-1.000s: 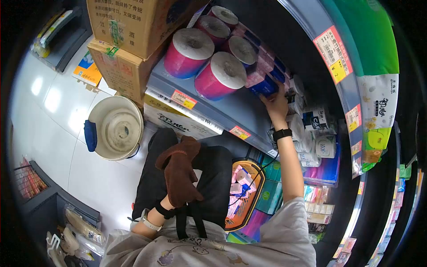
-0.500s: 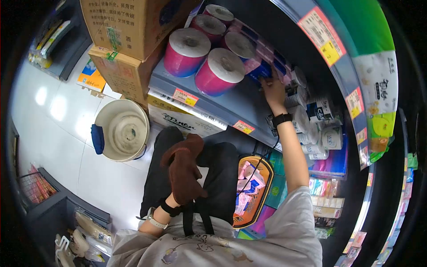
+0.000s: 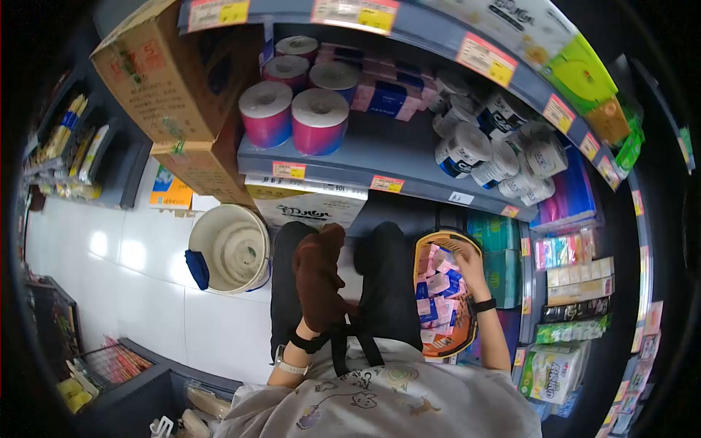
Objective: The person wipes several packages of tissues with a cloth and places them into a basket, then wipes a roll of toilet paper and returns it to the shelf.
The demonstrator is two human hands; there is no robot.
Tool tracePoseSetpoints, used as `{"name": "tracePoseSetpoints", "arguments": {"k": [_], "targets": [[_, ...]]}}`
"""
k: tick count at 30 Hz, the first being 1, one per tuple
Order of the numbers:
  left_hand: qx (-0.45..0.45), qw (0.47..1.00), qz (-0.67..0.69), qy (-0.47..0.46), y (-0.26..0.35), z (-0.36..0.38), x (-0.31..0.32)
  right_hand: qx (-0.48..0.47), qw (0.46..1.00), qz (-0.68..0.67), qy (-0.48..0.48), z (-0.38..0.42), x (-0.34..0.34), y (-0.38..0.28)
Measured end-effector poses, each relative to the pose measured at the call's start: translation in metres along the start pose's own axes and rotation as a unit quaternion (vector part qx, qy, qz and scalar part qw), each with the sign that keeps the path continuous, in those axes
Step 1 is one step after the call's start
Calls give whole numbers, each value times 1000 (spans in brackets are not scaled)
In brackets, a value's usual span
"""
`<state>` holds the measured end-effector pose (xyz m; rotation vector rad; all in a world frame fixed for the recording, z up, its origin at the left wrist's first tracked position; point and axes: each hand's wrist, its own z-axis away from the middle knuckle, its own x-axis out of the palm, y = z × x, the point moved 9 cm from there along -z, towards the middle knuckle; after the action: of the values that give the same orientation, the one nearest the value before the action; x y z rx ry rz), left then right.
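Observation:
My right hand (image 3: 471, 266) is at the right side of the orange basket (image 3: 422, 252), its fingers stretched over the opening. Nothing shows in its grip. Several small pink-and-blue packs (image 3: 438, 285) lie jumbled inside the basket. Resting on my lap is my left hand, covered by a brown cloth or mitt (image 3: 318, 277); its fingers are hidden. Similar pink-and-blue packs (image 3: 387, 98) stand stacked on the shelf (image 3: 401, 146) in front. Left of them are several pink-and-blue wrapped rolls (image 3: 319, 124), and to the right several white rolls (image 3: 464, 150) lean together.
A white bucket (image 3: 230, 248) with a blue cloth (image 3: 197, 269) on its rim stands on the floor to my left. Cardboard boxes (image 3: 161, 80) are piled beside the shelf. An upper shelf edge with price tags (image 3: 485, 60) overhangs. Green packs (image 3: 502, 277) adjoin the basket.
My right hand has come back from the packs on the shelf down to the basket. The view has shifted, and the left hand stays on the lap under the brown cloth.

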<state>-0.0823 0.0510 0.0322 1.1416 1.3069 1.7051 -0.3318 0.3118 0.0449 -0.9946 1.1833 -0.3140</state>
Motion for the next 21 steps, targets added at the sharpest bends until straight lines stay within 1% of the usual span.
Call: {"name": "tracePoseSetpoints", "arguments": {"k": [1,2,3,4,5,7,8,9,10,11,13,14,15,17,18,20,21], "targets": [[19,1000,-24,4,11,1,2,111,987,112,-7,20,-3,40],[38,998,-50,10,23,0,2,62,991,120,21,33,-1,110],[57,995,-78,13,36,1,3,154,976,151,-1,51,0,132],[78,991,-107,16,50,1,5,227,964,139,-20,65,3,156],[99,985,-136,22,66,-1,6,227,965,132,-18,76,8,166],[143,970,-195,25,99,-2,12,286,952,113,-9,103,21,198],[162,961,-224,25,115,-3,16,354,934,51,7,116,33,225],[180,951,-251,24,131,-5,22,421,907,-12,20,127,52,266],[197,940,-276,20,146,-6,29,449,894,-7,14,131,63,273],[213,929,-301,15,161,-8,37,431,897,-31,-93,127,86,274],[237,908,-345,-5,186,-12,56,378,926,3,-23,123,109,302],[246,899,-363,-17,194,-13,65,350,920,150,-89,112,126,318],[249,892,-377,-29,202,-17,75,367,924,80,-72,115,129,310],[254,880,-398,-48,211,-24,90,428,879,202,-66,112,135,303],[255,877,-404,-54,211,-27,96,430,879,193,-69,112,145,302],[251,874,-411,-66,206,-32,101,429,864,262,-40,109,145,299],[269,873,-397,-85,198,-31,101,431,863,258,-42,109,141,293]]}}
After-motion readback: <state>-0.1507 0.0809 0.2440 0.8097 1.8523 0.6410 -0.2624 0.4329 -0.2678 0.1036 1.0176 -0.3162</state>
